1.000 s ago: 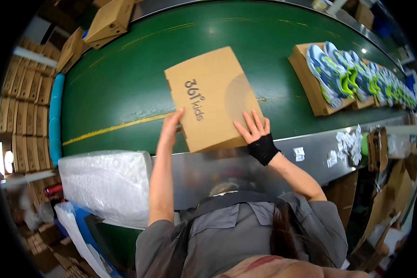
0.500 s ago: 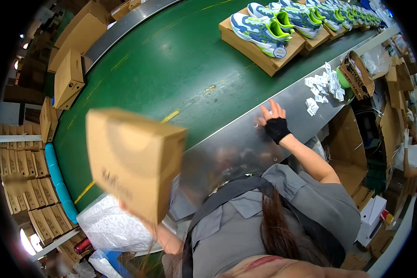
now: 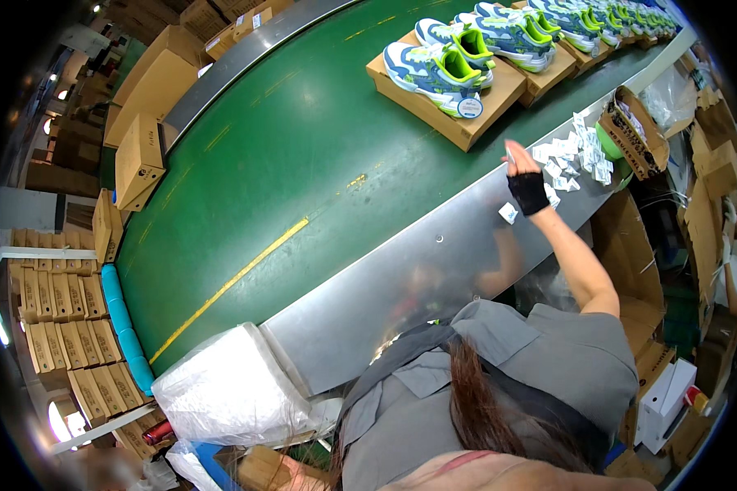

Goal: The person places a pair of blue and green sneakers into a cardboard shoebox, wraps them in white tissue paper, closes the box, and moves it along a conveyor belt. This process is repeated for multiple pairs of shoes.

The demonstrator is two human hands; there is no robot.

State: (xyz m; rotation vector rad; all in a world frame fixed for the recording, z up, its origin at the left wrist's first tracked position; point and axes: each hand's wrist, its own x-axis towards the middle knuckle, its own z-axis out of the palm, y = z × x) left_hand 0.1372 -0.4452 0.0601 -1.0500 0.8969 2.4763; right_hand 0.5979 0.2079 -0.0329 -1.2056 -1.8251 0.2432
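At the lower edge my left hand (image 3: 301, 476) grips a brown cardboard shoebox (image 3: 260, 470), and hair partly hides both. Over the metal ledge my right hand (image 3: 522, 164), in a black fingerless glove, has its fingers drawn together; whatever they hold, if anything, is too small to make out. Small white packets (image 3: 561, 155) lie scattered just beside that hand. A loose packet (image 3: 508, 213) rests below the wrist. Beyond my right hand, blue and white sneakers (image 3: 434, 74) with lime linings sit on a closed shoebox (image 3: 442, 114).
A green conveyor belt (image 3: 278, 188) runs past the metal ledge (image 3: 368, 303). More sneakers on boxes recede at the upper right. An open carton (image 3: 633, 135) stands by the packets. White wrapping sheets (image 3: 229, 393) are piled at lower left, near stacked shoeboxes (image 3: 74, 344).
My left hand has carried the shoebox from above the belt down to the lower edge. My right hand has moved right and away to the packets, its fingers closing. Sneakers shifted slightly left.
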